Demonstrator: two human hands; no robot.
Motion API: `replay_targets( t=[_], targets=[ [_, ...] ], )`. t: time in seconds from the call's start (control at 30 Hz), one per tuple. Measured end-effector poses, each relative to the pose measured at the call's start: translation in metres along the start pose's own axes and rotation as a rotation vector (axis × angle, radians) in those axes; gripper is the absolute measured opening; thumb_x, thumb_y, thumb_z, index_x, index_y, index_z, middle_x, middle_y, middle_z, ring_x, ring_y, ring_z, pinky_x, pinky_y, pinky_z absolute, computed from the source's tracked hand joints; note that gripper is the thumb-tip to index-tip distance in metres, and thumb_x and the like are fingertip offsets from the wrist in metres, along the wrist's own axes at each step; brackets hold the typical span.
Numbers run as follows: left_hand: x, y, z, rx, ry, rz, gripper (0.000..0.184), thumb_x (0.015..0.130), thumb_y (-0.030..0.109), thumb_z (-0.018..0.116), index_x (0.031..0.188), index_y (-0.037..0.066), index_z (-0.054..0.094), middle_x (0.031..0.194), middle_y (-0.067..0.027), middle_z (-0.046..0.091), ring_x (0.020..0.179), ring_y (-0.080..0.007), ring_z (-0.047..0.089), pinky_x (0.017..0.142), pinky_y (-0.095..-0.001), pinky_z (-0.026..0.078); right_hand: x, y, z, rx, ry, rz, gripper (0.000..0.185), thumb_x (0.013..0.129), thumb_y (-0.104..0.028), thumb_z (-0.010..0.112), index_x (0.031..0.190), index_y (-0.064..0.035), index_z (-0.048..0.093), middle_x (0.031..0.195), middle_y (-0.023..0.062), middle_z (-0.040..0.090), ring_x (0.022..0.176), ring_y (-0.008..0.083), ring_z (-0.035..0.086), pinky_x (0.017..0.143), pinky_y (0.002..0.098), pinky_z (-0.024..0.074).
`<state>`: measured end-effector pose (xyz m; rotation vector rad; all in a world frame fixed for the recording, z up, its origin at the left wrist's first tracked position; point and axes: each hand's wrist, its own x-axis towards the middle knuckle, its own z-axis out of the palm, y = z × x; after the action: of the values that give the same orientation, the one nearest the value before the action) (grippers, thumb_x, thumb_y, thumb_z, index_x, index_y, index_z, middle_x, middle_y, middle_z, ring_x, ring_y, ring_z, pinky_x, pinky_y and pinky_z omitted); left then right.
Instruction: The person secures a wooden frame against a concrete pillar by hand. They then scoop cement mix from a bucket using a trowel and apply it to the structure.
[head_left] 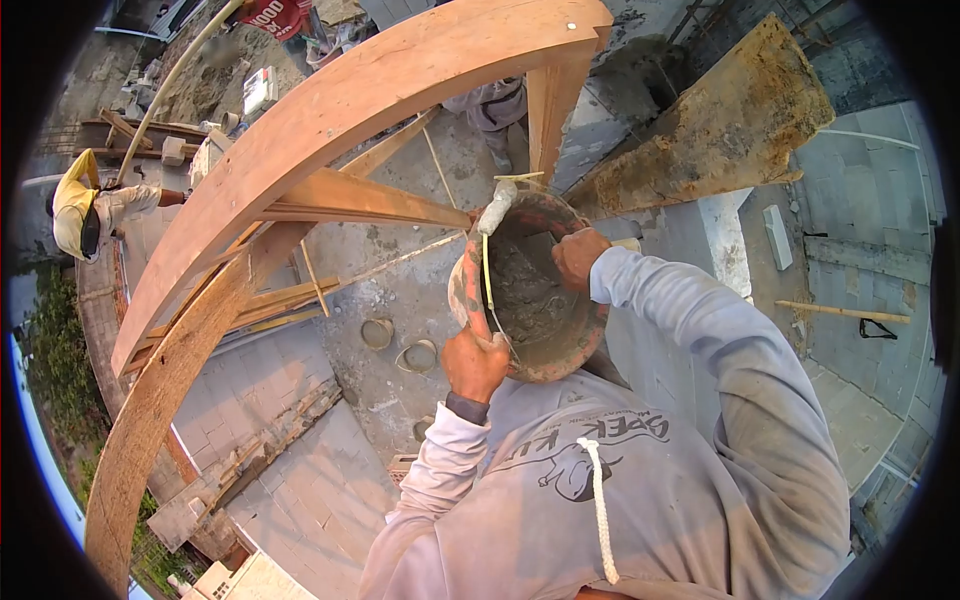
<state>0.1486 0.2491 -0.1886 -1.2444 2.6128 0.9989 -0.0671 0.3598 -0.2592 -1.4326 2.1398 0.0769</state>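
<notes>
A worn reddish bucket (468,285) is held in front of my chest, with wet grey mortar (535,290) inside. My left hand (475,365) is closed on its near-left rim. On the far right side of the rim, my right hand (580,258) is closed too. A thin pale cord or handle (487,270) runs along the left rim from near my left hand up to a mortar-caked lump (497,207) at the far edge. My fingertips are partly hidden at both grips.
A curved wooden frame (350,115) with braces arches ahead and to the left. A stained board (720,120) leans at the upper right. Bucket-like containers (376,333) stand on the floor below. One person in yellow (75,210) bends at far left; another's legs (495,110) show beyond the frame.
</notes>
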Motion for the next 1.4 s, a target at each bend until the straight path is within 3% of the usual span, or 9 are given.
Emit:
replay_targets(
  t=[0.27, 0.33, 0.7, 0.83, 1.0, 1.2, 1.23, 1.3, 1.4],
  targets=[
    [0.005, -0.02, 0.0, -0.132, -0.015, -0.049, 0.022, 0.067, 0.015, 0.065, 0.061, -0.005, 0.059, 0.052, -0.0183, 0.059, 0.053, -0.0317, 0.065, 0.053, -0.039, 0.049, -0.009, -0.043, 0.011, 0.128, 0.015, -0.108, 0.017, 0.069, -0.019, 0.061, 0.077, -0.0054, 0.069, 0.076, 0.015, 0.068, 0.075, 0.0297, 0.068, 0.069, 0.0401, 0.0535],
    [0.004, -0.021, -0.003, -0.103, -0.006, -0.053, 0.024, 0.066, 0.019, 0.068, 0.066, -0.004, 0.061, 0.058, -0.0207, 0.061, 0.057, -0.037, 0.063, 0.055, -0.0421, 0.049, -0.009, -0.046, 0.011, 0.127, 0.065, -0.128, 0.017, 0.068, -0.019, 0.062, 0.075, -0.0047, 0.068, 0.075, 0.0151, 0.068, 0.074, 0.0306, 0.068, 0.068, 0.0408, 0.0535],
    [0.018, -0.022, -0.02, -0.289, -0.055, -0.179, 0.022, 0.068, 0.015, 0.068, 0.071, -0.005, 0.061, 0.06, -0.0181, 0.062, 0.057, -0.0309, 0.065, 0.056, -0.0391, 0.049, -0.043, -0.018, 0.013, 0.342, 0.091, -0.107, 0.029, 0.064, -0.017, 0.059, 0.089, -0.0039, 0.063, 0.078, 0.0222, 0.064, 0.079, 0.0399, 0.063, 0.073, 0.0491, 0.0484],
    [0.024, -0.007, -0.03, -0.281, -0.096, -0.193, 0.02, 0.07, 0.014, 0.067, 0.072, -0.005, 0.061, 0.06, -0.0166, 0.063, 0.054, -0.0272, 0.065, 0.055, -0.0378, 0.05, -0.061, -0.006, 0.025, 0.381, 0.186, -0.067, 0.027, 0.07, -0.021, 0.06, 0.093, -0.0054, 0.061, 0.076, 0.0189, 0.064, 0.078, 0.0401, 0.062, 0.072, 0.0502, 0.0473],
    [0.035, -0.03, -0.015, -0.283, -0.129, -0.201, 0.022, 0.068, 0.016, 0.066, 0.067, -0.005, 0.061, 0.056, -0.0163, 0.062, 0.054, -0.0263, 0.065, 0.054, -0.0374, 0.05, -0.107, 0.014, -0.002, 0.472, 0.127, 0.105, 0.024, 0.076, -0.025, 0.062, 0.091, -0.0058, 0.061, 0.077, 0.0183, 0.063, 0.079, 0.04, 0.061, 0.073, 0.0486, 0.0462],
    [0.039, -0.037, -0.01, -0.252, -0.092, -0.166, 0.024, 0.067, 0.019, 0.067, 0.064, -0.004, 0.062, 0.058, -0.0185, 0.062, 0.055, -0.0283, 0.064, 0.053, -0.0389, 0.048, -0.145, 0.078, -0.029, 0.645, 0.272, 0.29, 0.028, 0.077, -0.028, 0.066, 0.085, -0.0024, 0.06, 0.071, 0.0177, 0.059, 0.07, 0.0361, 0.06, 0.067, 0.0436, 0.0462],
    [0.038, -0.034, -0.012, -0.232, -0.089, -0.17, 0.024, 0.067, 0.018, 0.067, 0.064, -0.005, 0.062, 0.058, -0.0187, 0.062, 0.055, -0.0285, 0.064, 0.054, -0.0392, 0.047, -0.141, 0.092, -0.035, 0.854, 0.252, 0.386, 0.028, 0.081, -0.029, 0.066, 0.083, -0.0019, 0.059, 0.067, 0.0114, 0.056, 0.062, 0.0269, 0.057, 0.059, 0.0396, 0.0452],
    [0.042, -0.037, -0.013, -0.2, -0.08, -0.17, 0.024, 0.067, 0.018, 0.068, 0.064, -0.005, 0.062, 0.059, -0.0193, 0.062, 0.055, -0.0292, 0.063, 0.054, -0.0397, 0.047, -0.12, 0.122, -0.064, 1.167, 0.186, 0.589, 0.027, 0.085, -0.029, 0.063, 0.082, -0.0024, 0.059, 0.069, 0.0064, 0.055, 0.06, 0.0194, 0.054, 0.054, 0.0358, 0.0439],
    [0.044, -0.043, -0.006, -0.23, -0.104, -0.214, 0.025, 0.067, 0.019, 0.069, 0.066, -0.005, 0.062, 0.061, -0.0205, 0.062, 0.057, -0.0314, 0.064, 0.057, -0.0408, 0.048, -0.055, 0.189, -0.073, 1.504, 0.248, 0.79, 0.023, 0.087, -0.026, 0.059, 0.088, -0.0036, 0.059, 0.071, 0.0048, 0.054, 0.057, 0.0191, 0.051, 0.051, 0.0352, 0.0427]
  ],
)
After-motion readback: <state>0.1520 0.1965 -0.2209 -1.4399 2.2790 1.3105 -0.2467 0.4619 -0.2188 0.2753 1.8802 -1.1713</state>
